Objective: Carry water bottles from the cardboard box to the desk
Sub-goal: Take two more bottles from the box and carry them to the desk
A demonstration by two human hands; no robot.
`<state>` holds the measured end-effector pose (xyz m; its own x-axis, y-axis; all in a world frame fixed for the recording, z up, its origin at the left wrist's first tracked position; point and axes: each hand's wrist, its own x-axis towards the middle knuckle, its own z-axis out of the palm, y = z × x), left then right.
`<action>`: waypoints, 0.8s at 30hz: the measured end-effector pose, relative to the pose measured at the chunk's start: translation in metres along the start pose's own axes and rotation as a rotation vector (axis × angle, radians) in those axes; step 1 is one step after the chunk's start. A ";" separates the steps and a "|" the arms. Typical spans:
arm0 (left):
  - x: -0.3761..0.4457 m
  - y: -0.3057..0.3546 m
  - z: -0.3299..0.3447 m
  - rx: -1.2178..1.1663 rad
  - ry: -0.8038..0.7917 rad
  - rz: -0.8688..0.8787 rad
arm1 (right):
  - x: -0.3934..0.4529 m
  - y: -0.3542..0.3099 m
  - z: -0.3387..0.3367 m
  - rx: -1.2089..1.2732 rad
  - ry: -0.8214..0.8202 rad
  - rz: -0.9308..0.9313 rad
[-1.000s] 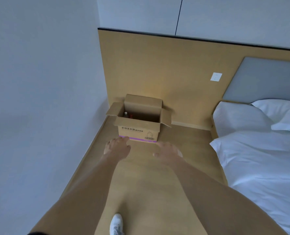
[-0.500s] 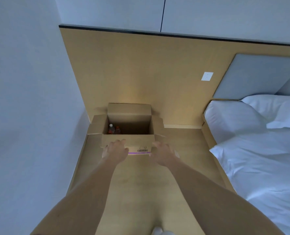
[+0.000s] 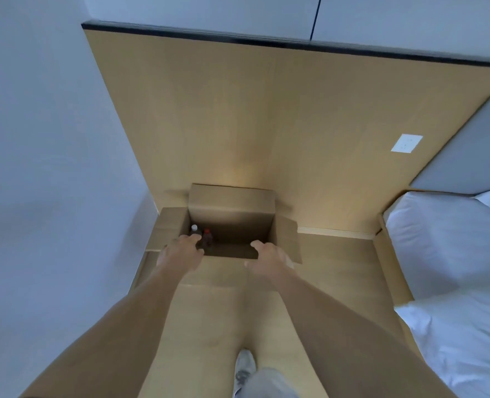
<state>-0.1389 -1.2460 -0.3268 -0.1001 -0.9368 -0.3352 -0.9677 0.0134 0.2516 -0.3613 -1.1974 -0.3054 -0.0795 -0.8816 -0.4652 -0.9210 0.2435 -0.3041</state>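
Both hands are being held out over the near rim of the box [image 3: 232, 214], nothing gripped: the left hand [image 3: 180, 254] with fingers loosely extended, the right hand [image 3: 266, 254] with fingers slightly curled. Just beyond the left fingers, two bottles are standing in the box's left corner, white-capped [image 3: 194, 228] and red-capped [image 3: 208, 238]. Being close together, one could be knocked over while the other is being gripped.
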 end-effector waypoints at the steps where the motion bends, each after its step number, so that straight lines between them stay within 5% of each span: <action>1: 0.015 -0.001 -0.001 -0.011 0.000 -0.019 | 0.016 -0.001 -0.004 -0.018 -0.013 -0.008; 24: 0.265 -0.066 0.016 -0.206 -0.279 -0.125 | 0.266 -0.073 -0.001 0.013 -0.238 0.136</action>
<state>-0.1054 -1.4893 -0.4461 -0.0706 -0.7953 -0.6021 -0.9126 -0.1921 0.3608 -0.3153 -1.4499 -0.4059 -0.1083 -0.7211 -0.6843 -0.9029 0.3595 -0.2359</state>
